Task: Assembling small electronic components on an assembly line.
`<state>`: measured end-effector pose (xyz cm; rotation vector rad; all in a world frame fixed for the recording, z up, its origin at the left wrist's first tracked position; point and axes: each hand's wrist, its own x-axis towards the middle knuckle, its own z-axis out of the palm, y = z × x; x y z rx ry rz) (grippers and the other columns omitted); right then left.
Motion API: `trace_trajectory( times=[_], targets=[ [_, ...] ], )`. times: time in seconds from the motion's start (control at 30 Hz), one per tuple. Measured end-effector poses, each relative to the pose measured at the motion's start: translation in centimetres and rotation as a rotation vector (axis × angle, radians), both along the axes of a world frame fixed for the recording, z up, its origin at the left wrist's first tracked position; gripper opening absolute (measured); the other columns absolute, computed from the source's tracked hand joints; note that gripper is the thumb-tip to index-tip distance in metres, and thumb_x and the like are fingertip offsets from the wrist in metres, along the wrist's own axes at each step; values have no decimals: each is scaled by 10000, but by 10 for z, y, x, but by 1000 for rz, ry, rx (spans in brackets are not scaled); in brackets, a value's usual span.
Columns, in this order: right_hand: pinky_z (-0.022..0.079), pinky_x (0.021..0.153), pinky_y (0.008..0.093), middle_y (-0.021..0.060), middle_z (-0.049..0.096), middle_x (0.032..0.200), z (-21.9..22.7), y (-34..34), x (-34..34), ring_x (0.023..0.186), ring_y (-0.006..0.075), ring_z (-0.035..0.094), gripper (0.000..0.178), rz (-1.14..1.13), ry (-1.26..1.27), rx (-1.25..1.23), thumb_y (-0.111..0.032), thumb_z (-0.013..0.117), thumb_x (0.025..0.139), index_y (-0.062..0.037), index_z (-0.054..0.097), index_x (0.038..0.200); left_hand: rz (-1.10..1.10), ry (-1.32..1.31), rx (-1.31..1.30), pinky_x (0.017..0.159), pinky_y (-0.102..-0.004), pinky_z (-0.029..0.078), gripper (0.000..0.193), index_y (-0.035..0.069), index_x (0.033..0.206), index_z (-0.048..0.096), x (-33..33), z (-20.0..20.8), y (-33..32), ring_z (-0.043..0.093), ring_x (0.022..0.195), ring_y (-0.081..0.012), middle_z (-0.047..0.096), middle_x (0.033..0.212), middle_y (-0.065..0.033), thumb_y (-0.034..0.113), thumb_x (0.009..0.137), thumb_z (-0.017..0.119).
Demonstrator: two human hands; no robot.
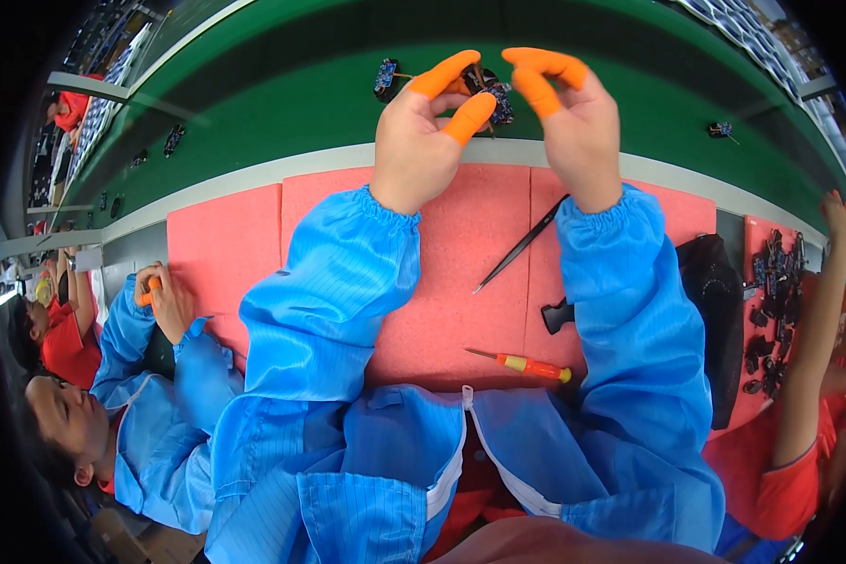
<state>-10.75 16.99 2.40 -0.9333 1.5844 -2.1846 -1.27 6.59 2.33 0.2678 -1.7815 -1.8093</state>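
My left hand [426, 134] reaches over the green surface, orange covers on its finger and thumb. Finger and thumb are spread apart beside a small dark electronic assembly [502, 105] with wires; whether they touch it I cannot tell. Just right of it is my right hand [575, 122], also with orange finger covers. Its thumb and finger are bent toward each other with a gap, and nothing shows between them. Black tweezers [520, 246] lie on the pink foam mat [348, 202] beneath my arms. Nearer me lies a screwdriver [522, 364] with a yellow and red handle.
More small assemblies sit on the green surface: one [385, 80] left of my hands, another [719, 130] far right. A black bag-like item [708, 310] lies by my right sleeve, with many dark parts [775, 282] beyond it. Co-workers sit on both sides.
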Motion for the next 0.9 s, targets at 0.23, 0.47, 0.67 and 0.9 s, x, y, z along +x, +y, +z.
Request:
trace_trajectory(
  times=[0.23, 0.47, 0.67, 0.9],
  targets=[
    [438, 776, 235, 77, 558, 1023, -3, 3, -4, 884, 141, 535, 195, 68, -2, 10, -65, 561, 796, 9, 544, 976, -63, 33, 149, 666, -255, 502, 353, -8, 1130, 470, -2, 2, 3, 568, 779, -148, 555, 901, -86, 26, 788, 551],
    [422, 813, 242, 86, 555, 1030, 2, 4, 1, 902, 148, 536, 172, -138, 760, 240, -68, 553, 802, 11, 552, 953, -112, -79, 290, 636, -257, 523, 336, -20, 1148, 441, -4, 0, 5, 578, 795, -162, 554, 927, -91, 52, 825, 501],
    [429, 812, 253, 94, 538, 1070, 1, -1, 5, 925, 155, 531, 160, 8, 180, 35, -41, 552, 793, 13, 551, 943, -130, -24, 334, 632, -265, 534, 326, -17, 1158, 427, -1, 5, 2, 568, 845, -173, 535, 973, -99, 56, 842, 465],
    [436, 817, 262, 107, 530, 1085, 1, 0, 7, 924, 157, 529, 156, 103, -26, -76, -8, 565, 772, 10, 552, 927, -134, -30, 286, 641, -268, 531, 328, -7, 1163, 424, -1, 6, 4, 559, 869, -175, 534, 979, -100, 50, 842, 464]
  ],
)
